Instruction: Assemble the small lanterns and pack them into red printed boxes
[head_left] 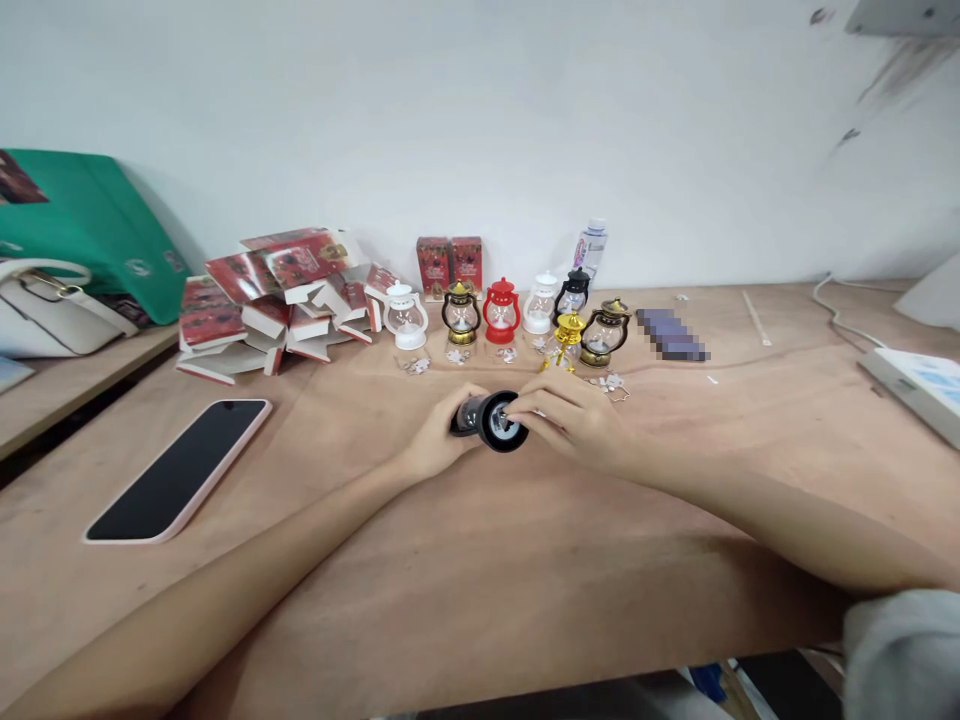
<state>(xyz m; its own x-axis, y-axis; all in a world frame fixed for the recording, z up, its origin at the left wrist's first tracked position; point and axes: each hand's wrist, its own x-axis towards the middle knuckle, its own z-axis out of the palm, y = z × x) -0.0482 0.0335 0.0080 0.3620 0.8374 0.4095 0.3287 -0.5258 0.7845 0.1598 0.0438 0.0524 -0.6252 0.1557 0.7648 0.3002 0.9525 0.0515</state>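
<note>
From my head view, my left hand (436, 438) curls round a black lantern (469, 413), tilted base-toward-me, nearer me than the red lantern (502, 312). My right hand (585, 422) bunches its fingertips at that base; whether they pinch anything, I cannot tell. A slack left grip could let it twist.

No txt legible; red boxes (433, 266), bottle (591, 247) blurry.
</note>
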